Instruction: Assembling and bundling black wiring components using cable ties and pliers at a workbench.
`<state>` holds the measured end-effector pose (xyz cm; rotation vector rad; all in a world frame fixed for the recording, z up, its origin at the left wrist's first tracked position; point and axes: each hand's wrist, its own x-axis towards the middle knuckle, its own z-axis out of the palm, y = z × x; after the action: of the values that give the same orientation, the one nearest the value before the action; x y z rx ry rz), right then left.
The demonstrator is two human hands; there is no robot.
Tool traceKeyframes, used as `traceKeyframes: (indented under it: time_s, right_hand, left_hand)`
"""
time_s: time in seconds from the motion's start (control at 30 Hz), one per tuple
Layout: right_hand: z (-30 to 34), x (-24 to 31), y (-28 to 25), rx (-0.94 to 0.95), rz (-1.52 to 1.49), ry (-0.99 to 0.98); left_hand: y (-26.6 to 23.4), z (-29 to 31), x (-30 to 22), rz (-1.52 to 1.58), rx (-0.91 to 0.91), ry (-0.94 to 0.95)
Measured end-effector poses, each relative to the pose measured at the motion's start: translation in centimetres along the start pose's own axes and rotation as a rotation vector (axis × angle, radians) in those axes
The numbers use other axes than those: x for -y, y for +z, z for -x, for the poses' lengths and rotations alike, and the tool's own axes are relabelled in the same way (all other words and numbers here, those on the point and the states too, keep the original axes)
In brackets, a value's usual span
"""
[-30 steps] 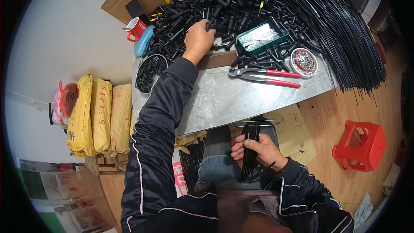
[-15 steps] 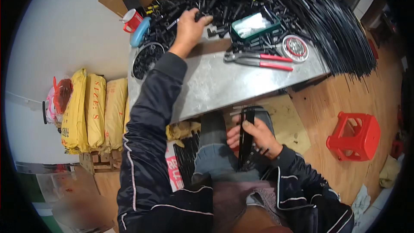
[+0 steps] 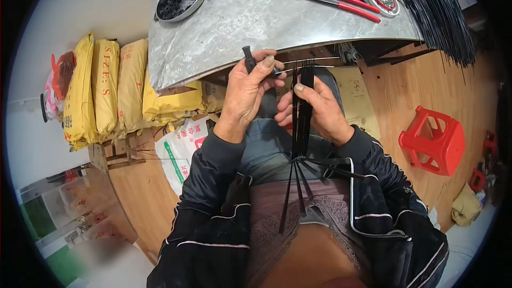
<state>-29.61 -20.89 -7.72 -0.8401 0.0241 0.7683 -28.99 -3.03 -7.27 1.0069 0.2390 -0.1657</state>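
Note:
My left hand (image 3: 241, 96) is closed around small black plastic pieces. One tubular black part (image 3: 248, 57) sticks up between thumb and fingers; another pokes out near the fingertips. Just right of it, my right hand (image 3: 324, 105) grips a bundle of thin black ribs (image 3: 305, 109), like an umbrella frame. The bundle stands upright over my lap, and several ribs fan out from its lower end. Thin pale rods cross near its top. Both hands are in front of the metal tabletop's near edge (image 3: 229, 37), apart from each other.
On the tabletop stand a round bowl of black parts (image 3: 182, 1), red-handled pliers (image 3: 346, 6) and a dish of small metal pieces (image 3: 385, 1). Long black rods (image 3: 434, 13) overhang its right end. Yellow sacks (image 3: 106, 88) stand left; a red stool (image 3: 433, 141) stands right.
My left hand has come back from the pile of black parts to beside my right hand, now holding pieces. The view has tilted down, and lower ribs of the bundle have spread out.

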Motion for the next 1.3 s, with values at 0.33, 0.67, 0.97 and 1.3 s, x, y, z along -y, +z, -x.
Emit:
traceKeyframes:
  time_s: [0.33, 0.67, 0.97, 1.3]
  right_hand:
    - [1.0, -0.7, 1.7, -0.027, 0.324, -0.063]
    - [1.2, -0.1, 1.0, 0.05, 0.242, -0.014]
    - [1.5, -0.1, 0.0, 0.114, 0.095, -0.016]
    - [1.5, -0.1, 0.0, 0.126, 0.066, -0.027]
  left_hand:
    - [0.9, 0.5, -0.1, 0.057, 0.062, 0.021]
    - [1.5, 0.9, -0.4, 0.034, 0.055, 0.045]
    - [2.4, 0.7, -0.4, 0.073, 0.126, 0.037]
    - [2.5, 0.4, -0.2, 0.087, 0.014, 0.027]
